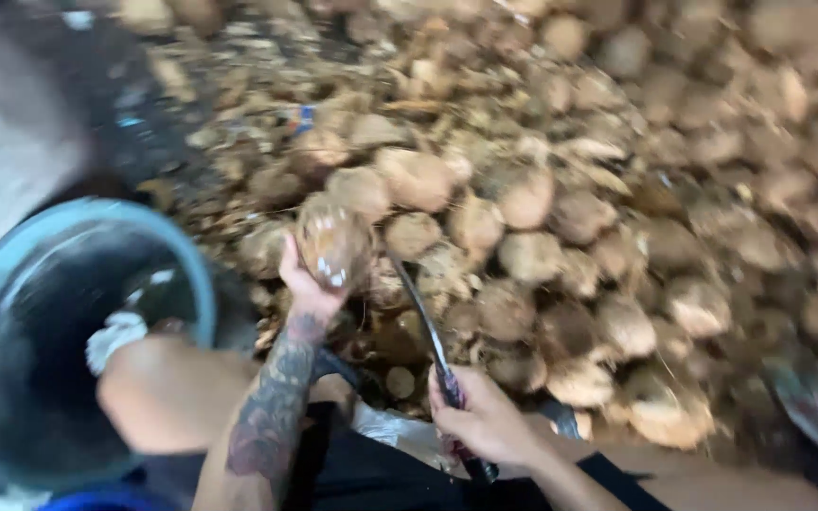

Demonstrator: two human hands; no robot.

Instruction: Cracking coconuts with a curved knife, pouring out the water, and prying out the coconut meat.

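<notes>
I see the brown, fibrous husked coconut (333, 241) raised above the coconut pile (570, 218), my left hand (307, 284) clamped under it, tattooed forearm upright. My right hand (485, 421) grips a curved dark-bladed knife (428, 331) low, beside a blue-rimmed round tub (196, 274).

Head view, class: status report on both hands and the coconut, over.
Left hand grips husked coconut, raised over the pile. Right hand holds curved knife, blade up, apart from the coconut. Blue bucket at left. Nothing between them.
</notes>
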